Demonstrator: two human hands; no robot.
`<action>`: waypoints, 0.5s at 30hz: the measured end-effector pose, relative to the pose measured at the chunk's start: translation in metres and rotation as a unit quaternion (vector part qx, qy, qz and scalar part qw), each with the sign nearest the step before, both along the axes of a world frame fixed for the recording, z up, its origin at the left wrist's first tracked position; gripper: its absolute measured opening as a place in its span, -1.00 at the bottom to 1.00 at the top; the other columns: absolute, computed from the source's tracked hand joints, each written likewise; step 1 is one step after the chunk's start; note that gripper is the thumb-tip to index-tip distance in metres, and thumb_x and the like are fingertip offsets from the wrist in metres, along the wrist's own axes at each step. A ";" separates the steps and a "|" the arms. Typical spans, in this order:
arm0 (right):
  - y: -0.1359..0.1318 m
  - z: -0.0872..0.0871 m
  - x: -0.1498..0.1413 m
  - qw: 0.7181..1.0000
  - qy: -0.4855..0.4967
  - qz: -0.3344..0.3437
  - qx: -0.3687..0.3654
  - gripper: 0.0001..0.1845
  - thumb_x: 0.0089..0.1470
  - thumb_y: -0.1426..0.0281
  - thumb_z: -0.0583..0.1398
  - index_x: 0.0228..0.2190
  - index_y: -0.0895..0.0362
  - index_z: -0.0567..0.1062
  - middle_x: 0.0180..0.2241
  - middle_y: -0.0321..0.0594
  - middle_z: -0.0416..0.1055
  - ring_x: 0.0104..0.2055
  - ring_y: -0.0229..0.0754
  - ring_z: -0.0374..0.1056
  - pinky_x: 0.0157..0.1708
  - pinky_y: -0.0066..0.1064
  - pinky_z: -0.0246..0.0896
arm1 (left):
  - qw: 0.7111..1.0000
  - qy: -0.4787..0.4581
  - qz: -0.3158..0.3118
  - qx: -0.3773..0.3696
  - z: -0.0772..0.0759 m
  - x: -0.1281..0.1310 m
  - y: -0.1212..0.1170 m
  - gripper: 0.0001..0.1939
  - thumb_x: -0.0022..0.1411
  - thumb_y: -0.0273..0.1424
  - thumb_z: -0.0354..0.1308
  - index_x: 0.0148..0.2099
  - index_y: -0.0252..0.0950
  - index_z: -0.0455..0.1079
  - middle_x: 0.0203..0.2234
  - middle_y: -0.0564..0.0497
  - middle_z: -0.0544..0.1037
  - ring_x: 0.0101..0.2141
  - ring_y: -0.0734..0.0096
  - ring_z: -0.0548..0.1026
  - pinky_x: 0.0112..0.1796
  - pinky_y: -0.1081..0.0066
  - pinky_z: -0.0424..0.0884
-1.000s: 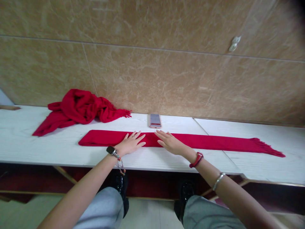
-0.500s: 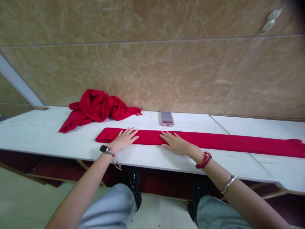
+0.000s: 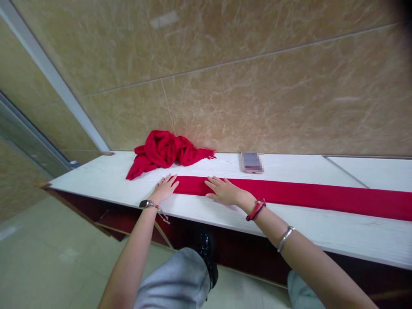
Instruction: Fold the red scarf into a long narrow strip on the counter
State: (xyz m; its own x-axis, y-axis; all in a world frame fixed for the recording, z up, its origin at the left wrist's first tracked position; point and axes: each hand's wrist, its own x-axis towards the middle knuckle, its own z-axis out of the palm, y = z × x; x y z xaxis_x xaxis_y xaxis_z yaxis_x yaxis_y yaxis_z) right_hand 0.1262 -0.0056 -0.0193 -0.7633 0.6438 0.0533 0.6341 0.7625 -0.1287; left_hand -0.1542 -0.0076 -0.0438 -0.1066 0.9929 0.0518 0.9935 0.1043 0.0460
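Note:
A long red scarf [image 3: 299, 196], folded into a narrow flat band, runs along the white countertop [image 3: 96, 176] and out of the picture on the right. My left hand [image 3: 165, 189] lies over its left end, palm down with fingers stretched out, hiding that end. Flat on the same band, a short way to the right, rests my right hand [image 3: 225, 192], its fingers spread. Neither hand grips the cloth. Behind my left hand a second red scarf [image 3: 164, 150] sits in a crumpled heap, fringe pointing right.
A phone [image 3: 252, 163] lies near the wall behind the folded scarf. The tiled wall [image 3: 241, 107] rises along the counter's back edge. Below the front edge are dark red shelves [image 3: 128, 223]. The counter's left end meets a pale vertical strip [image 3: 64, 90].
The view has swung to the left. My left hand has slid left onto the folded scarf's end, and my right hand has also shifted left along the band, away from the phone.

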 end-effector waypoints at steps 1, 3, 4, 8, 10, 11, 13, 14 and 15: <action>0.000 -0.001 -0.005 1.000 -0.001 0.002 -0.005 -0.36 0.18 0.14 -0.10 0.18 0.25 0.03 0.23 0.05 -0.13 0.25 0.07 -0.22 0.14 0.02 -0.18 | 1.000 -0.006 0.028 -0.003 0.000 -0.008 -0.003 -0.44 0.28 -0.12 -0.30 0.28 -0.14 -0.08 0.24 -0.12 -0.02 0.19 -0.05 -0.03 0.04 -0.05 0.02; 0.000 -0.003 -0.015 1.000 -0.009 0.007 -0.022 -0.37 0.18 0.15 -0.10 0.18 0.21 0.03 0.24 0.01 -0.14 0.26 0.06 -0.24 0.14 0.03 -0.19 | 0.996 -0.015 0.086 -0.012 0.000 -0.020 -0.008 -0.43 0.27 -0.08 -0.28 0.27 -0.11 -0.07 0.24 -0.12 -0.02 0.19 -0.13 -0.05 0.03 -0.12 -0.01; -0.001 -0.004 -0.019 0.999 -0.015 0.008 -0.030 -0.38 0.18 0.15 -0.10 0.19 0.20 0.02 0.24 0.00 -0.15 0.26 0.05 -0.25 0.13 0.04 -0.20 | 0.994 -0.015 0.104 -0.007 0.001 -0.024 -0.011 -0.42 0.26 -0.06 -0.27 0.27 -0.12 -0.06 0.23 -0.14 -0.01 0.18 -0.16 -0.06 0.03 -0.15 -0.03; -0.002 -0.007 -0.029 0.999 -0.033 -0.005 -0.035 -0.37 0.17 0.17 -0.08 0.19 0.20 0.00 0.24 0.02 -0.17 0.26 0.07 -0.24 0.13 0.09 -0.23 | 0.994 -0.014 0.090 0.060 0.009 -0.028 -0.014 -0.45 0.25 -0.19 -0.13 0.24 -0.26 0.04 0.18 -0.22 0.11 0.15 -0.08 0.07 0.04 -0.04 0.05; -0.002 -0.009 -0.032 0.999 -0.037 -0.008 -0.027 -0.38 0.17 0.18 -0.08 0.19 0.19 0.01 0.24 0.02 -0.17 0.25 0.07 -0.23 0.12 0.08 -0.22 | 0.993 -0.022 0.033 0.111 0.015 -0.023 -0.012 -0.50 0.24 -0.31 -0.10 0.20 -0.33 0.11 0.14 -0.22 0.21 0.13 0.07 0.15 0.06 0.11 0.10; -0.001 -0.010 -0.032 0.999 -0.039 -0.007 -0.023 -0.38 0.17 0.18 -0.08 0.19 0.19 0.01 0.24 0.02 -0.16 0.25 0.07 -0.22 0.12 0.08 -0.20 | 0.991 -0.029 -0.004 0.131 0.018 -0.020 -0.011 -0.52 0.23 -0.35 -0.09 0.18 -0.36 0.14 0.11 -0.21 0.24 0.12 0.14 0.18 0.07 0.17 0.11; -0.001 -0.012 -0.033 0.999 -0.039 -0.006 -0.013 -0.38 0.17 0.17 -0.08 0.19 0.18 0.02 0.24 0.01 -0.15 0.25 0.07 -0.21 0.11 0.08 -0.18 | 0.985 -0.045 -0.091 0.140 0.024 -0.013 -0.011 -0.55 0.21 -0.38 -0.05 0.14 -0.38 0.20 0.09 -0.19 0.28 0.10 0.23 0.21 0.08 0.26 0.11; 0.000 -0.013 -0.032 0.999 -0.038 -0.006 -0.006 -0.39 0.17 0.18 -0.07 0.19 0.18 0.02 0.23 0.01 -0.14 0.25 0.07 -0.20 0.11 0.08 -0.17 | 0.981 -0.054 -0.137 0.125 0.026 -0.009 -0.012 -0.56 0.19 -0.38 -0.02 0.11 -0.37 0.23 0.07 -0.16 0.30 0.08 0.26 0.23 0.08 0.30 0.12; 0.000 -0.014 -0.032 0.999 -0.035 -0.004 0.002 -0.39 0.17 0.18 -0.07 0.18 0.19 0.03 0.23 0.02 -0.12 0.25 0.08 -0.19 0.11 0.07 -0.15 | 0.976 -0.063 -0.181 0.102 0.029 -0.005 -0.012 -0.58 0.16 -0.37 0.03 0.08 -0.34 0.27 0.05 -0.13 0.34 0.06 0.28 0.26 0.07 0.32 0.13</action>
